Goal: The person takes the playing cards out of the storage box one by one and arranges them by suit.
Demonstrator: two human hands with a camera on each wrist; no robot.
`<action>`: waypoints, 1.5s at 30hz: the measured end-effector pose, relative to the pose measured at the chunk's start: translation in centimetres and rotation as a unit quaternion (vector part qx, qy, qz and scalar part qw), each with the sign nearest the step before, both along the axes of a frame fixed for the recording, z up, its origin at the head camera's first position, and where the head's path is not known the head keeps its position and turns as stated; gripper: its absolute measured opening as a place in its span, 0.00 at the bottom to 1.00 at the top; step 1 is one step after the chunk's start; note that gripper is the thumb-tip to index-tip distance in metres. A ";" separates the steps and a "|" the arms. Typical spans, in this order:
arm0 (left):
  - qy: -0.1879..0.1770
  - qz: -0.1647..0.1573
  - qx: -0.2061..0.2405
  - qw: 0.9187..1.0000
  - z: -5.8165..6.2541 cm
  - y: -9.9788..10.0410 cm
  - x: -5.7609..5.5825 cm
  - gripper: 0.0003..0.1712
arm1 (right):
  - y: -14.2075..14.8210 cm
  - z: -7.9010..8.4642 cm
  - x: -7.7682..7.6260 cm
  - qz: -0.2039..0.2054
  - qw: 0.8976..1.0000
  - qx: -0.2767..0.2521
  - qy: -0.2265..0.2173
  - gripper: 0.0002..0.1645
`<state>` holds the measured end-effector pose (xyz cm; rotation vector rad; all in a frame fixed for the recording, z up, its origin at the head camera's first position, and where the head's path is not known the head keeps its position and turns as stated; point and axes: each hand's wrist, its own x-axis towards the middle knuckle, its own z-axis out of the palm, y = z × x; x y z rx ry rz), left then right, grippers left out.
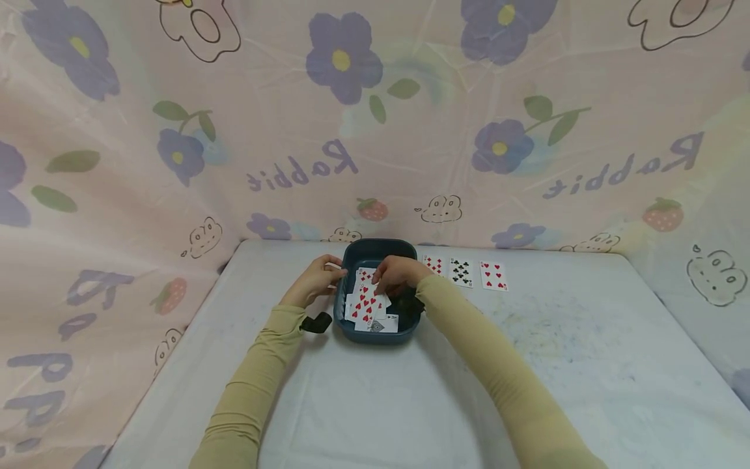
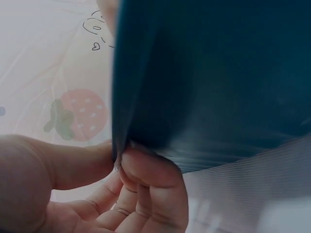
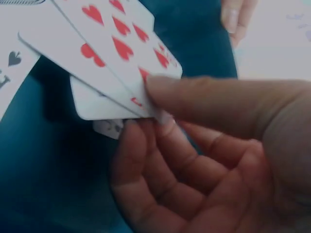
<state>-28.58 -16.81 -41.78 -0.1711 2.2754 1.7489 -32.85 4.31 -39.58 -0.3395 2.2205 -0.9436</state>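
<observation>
A dark blue plastic tub [image 1: 379,338] stands on the table with several loose playing cards [image 1: 366,306] overlapping inside it. With thumb and index finger, my left hand [image 1: 316,281] pinches the tub's left rim; the left wrist view shows the tub's wall [image 2: 218,82] between them. My right hand [image 1: 401,272] reaches into the tub. In the right wrist view its thumb lies on a hearts playing card [image 3: 104,29] and its curled fingers are beneath the card's edge. Other cards lie under that one, and whether they are gripped too is unclear. An ace of spades [image 1: 387,322] lies near the tub's front wall.
Right of the tub, three face-up cards lie in a row: a diamonds card [image 1: 433,264], a clubs card [image 1: 461,272] and a hearts card [image 1: 494,276]. A white cloth [image 1: 375,404] covers the table. Printed curtains [image 1: 410,150] hang behind and at the sides.
</observation>
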 end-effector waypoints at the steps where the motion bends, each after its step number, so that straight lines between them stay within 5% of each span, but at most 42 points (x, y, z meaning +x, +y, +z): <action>1: 0.000 0.001 0.000 1.000 0.0 0.0 0.0 0.18 | 0.1 0.2 0.0 0.000 1.000 0.001 0.008 0.11; 12: -0.002 0.002 0.002 1.000 0.0 0.1 0.0 0.17 | 1.4 1.5 0.3 -0.050 0.996 -0.039 0.057 0.05; 26: -0.001 0.003 0.005 1.000 0.0 0.2 0.1 0.17 | 3.7 1.6 0.6 -0.018 0.988 -0.107 0.112 0.08; 32: 0.000 0.001 0.001 1.000 0.0 0.1 0.0 0.17 | 5.0 1.5 1.2 0.001 0.982 -0.161 0.100 0.19; 37: -0.003 0.006 0.008 1.000 -0.2 0.0 0.0 0.16 | 5.9 1.7 1.6 0.010 0.982 -0.151 0.116 0.31; 45: 0.001 0.002 0.004 1.000 -0.3 0.1 0.1 0.16 | 7.4 1.6 2.3 -0.028 0.974 -0.181 0.133 0.18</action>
